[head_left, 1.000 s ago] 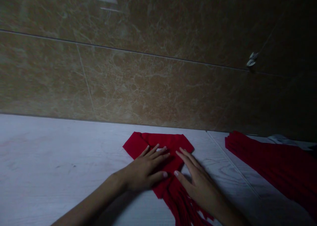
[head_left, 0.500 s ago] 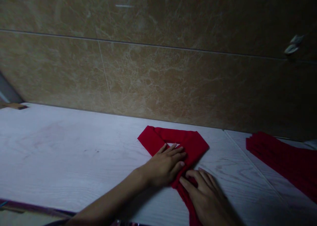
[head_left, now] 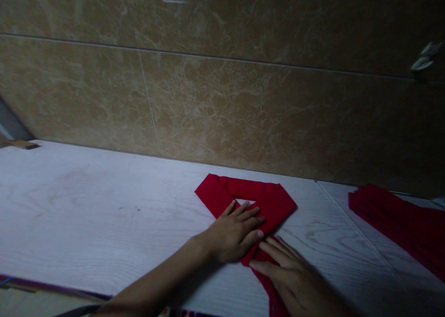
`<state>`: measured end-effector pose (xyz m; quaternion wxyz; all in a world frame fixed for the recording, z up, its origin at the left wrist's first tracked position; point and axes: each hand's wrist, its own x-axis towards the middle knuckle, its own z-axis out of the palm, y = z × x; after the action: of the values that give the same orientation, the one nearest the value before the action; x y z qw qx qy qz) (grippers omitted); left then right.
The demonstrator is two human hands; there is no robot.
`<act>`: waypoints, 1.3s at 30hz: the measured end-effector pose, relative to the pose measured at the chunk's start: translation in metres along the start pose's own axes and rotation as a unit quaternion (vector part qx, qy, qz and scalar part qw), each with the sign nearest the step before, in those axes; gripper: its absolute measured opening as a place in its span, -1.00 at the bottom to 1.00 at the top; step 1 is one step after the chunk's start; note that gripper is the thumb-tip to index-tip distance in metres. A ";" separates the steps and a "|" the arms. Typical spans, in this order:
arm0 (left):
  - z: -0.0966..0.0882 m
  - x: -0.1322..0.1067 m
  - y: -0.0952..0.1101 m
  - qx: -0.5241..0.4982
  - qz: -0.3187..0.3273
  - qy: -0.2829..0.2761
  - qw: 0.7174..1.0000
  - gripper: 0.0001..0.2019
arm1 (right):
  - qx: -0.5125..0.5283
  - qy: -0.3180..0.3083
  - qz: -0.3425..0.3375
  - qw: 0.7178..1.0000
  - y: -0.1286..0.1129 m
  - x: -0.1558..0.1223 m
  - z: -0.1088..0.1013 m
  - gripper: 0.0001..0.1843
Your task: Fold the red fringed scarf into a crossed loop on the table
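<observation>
A red cloth folded into a loop with crossed ends lies on the pale wood-grain table near the wall. My left hand lies flat on the left side of the fold, fingers stretched out and pressing down. My right hand rests flat just below and to the right, its fingers laid over the cloth's trailing end where the two ends cross. Neither hand grips anything. The tail of the cloth runs under my right hand toward the bottom edge.
A stack of red cloths lies at the right on the table. A brown marble-tiled wall rises right behind the table. A small wooden piece sits at the far left. A metal hook is on the wall.
My right hand has slid down and left from the cloth's right side onto the crossing of its ends. The cloth's top now shows a small triangular gap. The view shifted left.
</observation>
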<state>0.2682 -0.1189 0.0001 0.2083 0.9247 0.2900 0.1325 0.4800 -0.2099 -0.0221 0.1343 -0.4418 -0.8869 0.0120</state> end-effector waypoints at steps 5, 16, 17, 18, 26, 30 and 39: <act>0.004 -0.001 -0.002 0.035 0.028 0.032 0.998 -0.46 | 0.114 0.110 0.264 0.952 0.003 0.012 -0.007 -0.73; 0.007 -0.003 0.002 0.056 0.117 0.020 0.991 -0.25 | 0.339 -0.024 0.307 0.889 0.023 0.044 -0.014 -0.84; 0.007 -0.003 0.002 0.055 0.115 0.022 0.992 -0.23 | 0.381 -0.025 0.309 0.871 0.025 0.045 -0.014 -0.80; 0.007 -0.003 0.002 0.055 0.113 0.025 0.992 -0.22 | 0.421 -0.027 0.312 0.851 0.028 0.045 -0.014 -0.74; 0.012 -0.003 -0.001 0.027 0.106 -0.004 0.994 -0.25 | 0.538 -0.049 0.345 0.768 0.038 0.038 -0.010 -0.44; 0.011 -0.004 0.000 0.024 0.100 -0.003 0.995 -0.27 | 0.539 -0.051 0.353 0.763 0.037 0.035 -0.013 -0.41; 0.012 -0.005 0.000 0.019 0.105 -0.014 0.994 -0.25 | 0.509 -0.157 0.374 0.759 0.045 0.007 -0.015 -0.36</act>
<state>0.2691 -0.1258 -0.0112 0.1799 0.9554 0.1912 0.1351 0.5143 -0.1786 -0.0125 0.1832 -0.5966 -0.5234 0.5801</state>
